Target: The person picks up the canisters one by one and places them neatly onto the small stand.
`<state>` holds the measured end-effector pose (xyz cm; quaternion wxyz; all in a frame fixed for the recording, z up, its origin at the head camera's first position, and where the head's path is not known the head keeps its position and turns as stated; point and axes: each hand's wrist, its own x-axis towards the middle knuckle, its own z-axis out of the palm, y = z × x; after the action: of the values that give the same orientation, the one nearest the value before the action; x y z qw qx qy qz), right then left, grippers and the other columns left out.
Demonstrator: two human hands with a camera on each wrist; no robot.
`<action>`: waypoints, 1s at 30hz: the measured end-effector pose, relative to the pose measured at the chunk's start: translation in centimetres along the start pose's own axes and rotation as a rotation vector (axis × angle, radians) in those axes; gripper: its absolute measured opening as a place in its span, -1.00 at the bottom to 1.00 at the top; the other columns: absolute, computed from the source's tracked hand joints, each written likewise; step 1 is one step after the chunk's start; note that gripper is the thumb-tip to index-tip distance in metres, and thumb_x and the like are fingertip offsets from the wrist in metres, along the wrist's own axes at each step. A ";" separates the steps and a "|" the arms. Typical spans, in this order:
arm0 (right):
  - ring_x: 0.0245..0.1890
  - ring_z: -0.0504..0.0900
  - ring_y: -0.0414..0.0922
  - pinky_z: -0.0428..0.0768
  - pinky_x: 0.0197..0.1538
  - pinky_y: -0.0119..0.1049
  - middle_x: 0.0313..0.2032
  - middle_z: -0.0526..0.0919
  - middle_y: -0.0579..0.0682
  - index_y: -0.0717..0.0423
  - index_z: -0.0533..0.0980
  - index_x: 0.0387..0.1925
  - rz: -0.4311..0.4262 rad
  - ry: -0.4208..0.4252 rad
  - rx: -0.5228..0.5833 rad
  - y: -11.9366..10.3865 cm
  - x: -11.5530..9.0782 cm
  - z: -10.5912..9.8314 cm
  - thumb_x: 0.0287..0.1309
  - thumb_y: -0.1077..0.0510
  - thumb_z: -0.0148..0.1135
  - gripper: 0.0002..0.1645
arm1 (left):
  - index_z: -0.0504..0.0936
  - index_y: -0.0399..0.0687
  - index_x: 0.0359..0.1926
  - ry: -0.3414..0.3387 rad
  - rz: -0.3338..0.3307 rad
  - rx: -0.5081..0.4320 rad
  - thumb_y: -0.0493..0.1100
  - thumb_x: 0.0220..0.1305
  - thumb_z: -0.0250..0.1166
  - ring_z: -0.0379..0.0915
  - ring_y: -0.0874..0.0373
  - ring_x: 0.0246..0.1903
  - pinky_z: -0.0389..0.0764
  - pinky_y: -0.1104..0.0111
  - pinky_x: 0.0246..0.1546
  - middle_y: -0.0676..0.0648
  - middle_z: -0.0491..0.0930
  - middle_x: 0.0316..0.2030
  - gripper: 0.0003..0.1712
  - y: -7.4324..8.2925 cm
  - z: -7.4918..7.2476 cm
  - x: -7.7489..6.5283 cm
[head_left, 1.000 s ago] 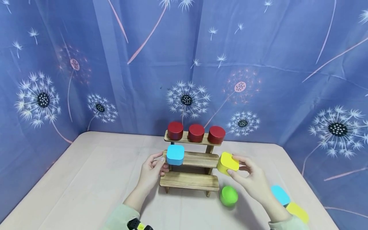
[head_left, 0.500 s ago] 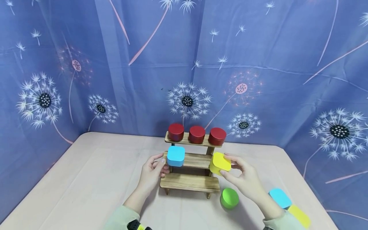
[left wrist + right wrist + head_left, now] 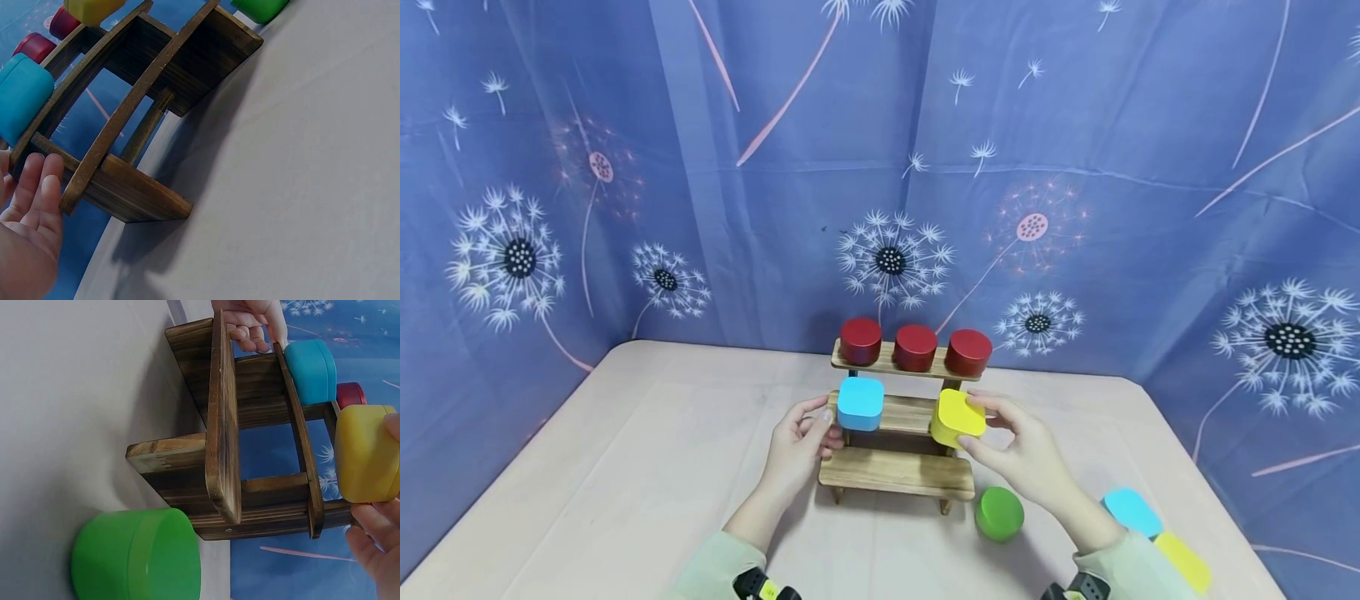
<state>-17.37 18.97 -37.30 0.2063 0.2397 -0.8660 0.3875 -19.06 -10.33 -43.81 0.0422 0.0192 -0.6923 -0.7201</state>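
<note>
A three-tier wooden display stand [image 3: 895,473] stands on the table. Three red round tins [image 3: 915,348] sit in a row on its top tier. On the left end of the middle tier rests a light-blue rounded-square box [image 3: 860,404]. My left hand [image 3: 796,446] pinches that tier's left end beside the blue box, thumb in front. My right hand [image 3: 1018,442] grips a yellow rounded-square box [image 3: 958,418] between thumb and fingers. In the right wrist view a small gap shows between the yellow box [image 3: 367,453] and the middle tier's right end. The bottom tier is bare.
A green round tin [image 3: 1000,513] is on the table just right of the stand. Farther right, by my right forearm, lie another blue box [image 3: 1132,512] and another yellow box [image 3: 1183,562]. A blue dandelion-print curtain [image 3: 760,250] hangs behind the table.
My right hand has carried the yellow box leftward, from beside the stand to over the middle tier's right end. The left hand keeps its place on the stand.
</note>
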 end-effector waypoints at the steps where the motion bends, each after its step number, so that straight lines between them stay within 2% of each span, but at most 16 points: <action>1: -0.09 0.62 -0.14 0.62 -0.06 -0.29 0.01 0.64 0.02 0.13 0.54 0.02 0.001 -0.007 0.000 0.0 0.1 0.1 -0.16 0.25 0.49 -0.40 | 0.40 -0.16 0.20 -0.001 0.003 0.000 -0.14 0.37 0.12 0.61 0.22 -0.49 0.62 0.47 -0.45 -0.16 0.65 -0.40 -0.58 0.1 0.0 0.0; 8: -0.14 0.65 -0.02 0.65 -0.09 -0.15 -0.02 0.65 0.06 0.16 0.53 0.02 -0.032 -0.026 0.004 -0.1 0.8 0.7 -0.14 0.27 0.47 -0.42 | 0.38 -0.19 0.22 -0.002 -0.002 -0.003 -0.14 0.38 0.11 0.61 0.21 -0.48 0.61 0.48 -0.45 -0.18 0.66 -0.38 -0.55 0.3 0.0 0.0; 13: -0.16 0.66 -0.04 0.66 -0.11 -0.15 -0.03 0.65 0.07 0.19 0.53 0.00 -0.060 -0.031 -0.002 -0.4 1.1 1.0 -0.16 0.26 0.48 -0.42 | 0.37 -0.18 0.24 -0.004 -0.003 -0.006 -0.15 0.38 0.11 0.61 0.22 -0.48 0.61 0.48 -0.46 -0.17 0.65 -0.39 -0.55 0.4 0.1 0.0; 20: -0.15 0.67 -0.05 0.64 -0.07 -0.16 -0.01 0.64 0.04 0.17 0.53 0.00 -0.039 -0.073 -0.032 -0.8 1.5 1.3 -0.13 0.20 0.48 -0.43 | 0.38 -0.19 0.22 -0.006 -0.001 -0.015 -0.15 0.38 0.12 0.61 0.23 -0.49 0.60 0.49 -0.47 -0.16 0.65 -0.40 -0.56 0.3 0.0 0.0; 30: -0.02 0.63 0.02 0.63 0.00 -0.20 0.04 0.59 0.08 0.19 0.51 0.02 -0.029 -0.133 0.028 -1.1 2.2 1.7 -0.08 0.24 0.44 -0.46 | 0.38 -0.18 0.22 -0.007 0.000 -0.019 -0.14 0.37 0.13 0.61 0.24 -0.49 0.61 0.48 -0.45 -0.18 0.66 -0.37 -0.55 0.3 0.0 0.0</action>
<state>-18.85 16.43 -36.54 0.1507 0.2802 -0.8686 0.3799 -19.05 -10.37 -43.52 0.0399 0.0162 -0.6856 -0.7267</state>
